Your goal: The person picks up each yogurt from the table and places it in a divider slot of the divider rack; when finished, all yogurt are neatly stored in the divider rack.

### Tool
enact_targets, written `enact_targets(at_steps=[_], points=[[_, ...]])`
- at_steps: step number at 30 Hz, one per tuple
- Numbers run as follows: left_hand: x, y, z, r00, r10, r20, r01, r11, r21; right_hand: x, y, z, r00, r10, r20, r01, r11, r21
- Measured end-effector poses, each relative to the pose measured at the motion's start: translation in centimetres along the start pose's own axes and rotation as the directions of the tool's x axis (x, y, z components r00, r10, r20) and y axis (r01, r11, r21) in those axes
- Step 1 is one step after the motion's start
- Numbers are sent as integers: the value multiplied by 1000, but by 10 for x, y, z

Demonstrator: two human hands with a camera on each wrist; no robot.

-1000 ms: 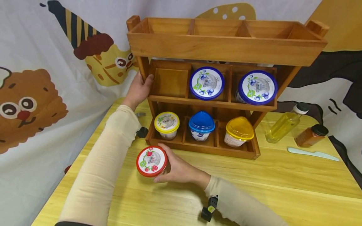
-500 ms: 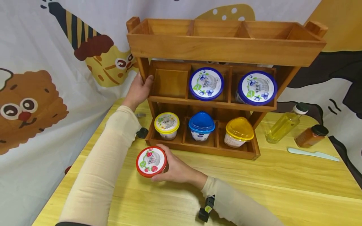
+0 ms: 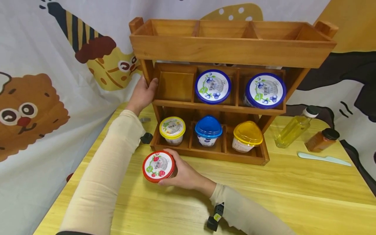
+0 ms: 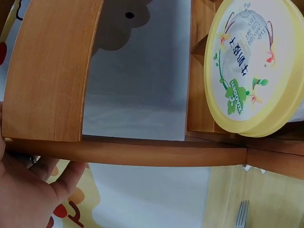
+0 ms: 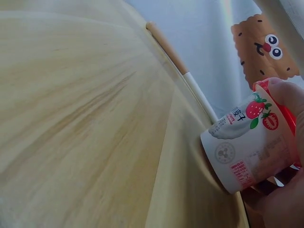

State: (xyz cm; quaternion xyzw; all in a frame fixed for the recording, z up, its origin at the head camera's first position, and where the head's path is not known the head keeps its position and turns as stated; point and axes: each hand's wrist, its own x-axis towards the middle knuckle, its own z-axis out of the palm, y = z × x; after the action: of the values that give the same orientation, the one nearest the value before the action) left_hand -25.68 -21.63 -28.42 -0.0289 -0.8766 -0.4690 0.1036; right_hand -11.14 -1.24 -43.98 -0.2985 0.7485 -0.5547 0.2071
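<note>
My left hand [image 3: 143, 94] grips the left upright of the wooden three-tier rack [image 3: 232, 50] at middle-tier height. The left wrist view has its fingers round the wood. In front of the rack's lower left corner, my right hand [image 3: 188, 176] holds a strawberry dessert cup [image 3: 158, 166] by its side, red lid uppermost. The cup's white base is close over the table in the right wrist view. Two blue-lidded blueberry cups [image 3: 213, 86] sit in the middle and right compartments of the middle tier. Below stand a yellow-lidded cup [image 3: 172, 128], a blue-domed cup [image 3: 208, 127] and a yellow-domed cup [image 3: 247, 135].
Right of the rack are an oil bottle [image 3: 296, 127], a black-capped jar [image 3: 321, 140] and a pale green knife [image 3: 323, 158]. A fork [image 4: 242, 213] lies left of it. A brown-and-white stick [image 5: 175, 57] lies along the table edge. A printed cloth [image 3: 26, 65] hangs behind.
The strawberry cup and my right hand have shifted very slightly to the right. My left hand keeps its place on the rack, and the other cups stay put.
</note>
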Motion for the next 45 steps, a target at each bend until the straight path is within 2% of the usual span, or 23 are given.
enact_targets(at_steps=[7, 15, 21, 25, 31, 37, 45], points=[[-1, 1, -2, 1000, -6, -3, 6, 1000, 0, -5, -7, -4, 1000, -13, 1, 13, 1000, -1], [0, 3, -3, 1000, 8, -1, -8, 1000, -7, -12, -23, -19, 994, -102, -30, 104, 994, 46], [1, 4, -4, 1000, 11, 0, -11, 1000, -7, -16, -40, -35, 975, -205, -85, 211, 975, 75], [1, 3, -3, 1000, 11, 0, -11, 1000, -4, -18, -50, -45, 963, -248, -109, 257, 963, 79], [3, 0, -2, 999, 46, -14, -46, 999, -12, -23, -67, -55, 948, -288, -139, 300, 951, 80], [2, -1, -1, 998, 50, -24, -51, 999, -20, -26, -84, -60, 925, -356, -131, 369, 925, 89], [0, 0, 0, 999, 48, -13, -48, 999, -19, -27, -105, -65, 907, -402, -123, 416, 902, 120]])
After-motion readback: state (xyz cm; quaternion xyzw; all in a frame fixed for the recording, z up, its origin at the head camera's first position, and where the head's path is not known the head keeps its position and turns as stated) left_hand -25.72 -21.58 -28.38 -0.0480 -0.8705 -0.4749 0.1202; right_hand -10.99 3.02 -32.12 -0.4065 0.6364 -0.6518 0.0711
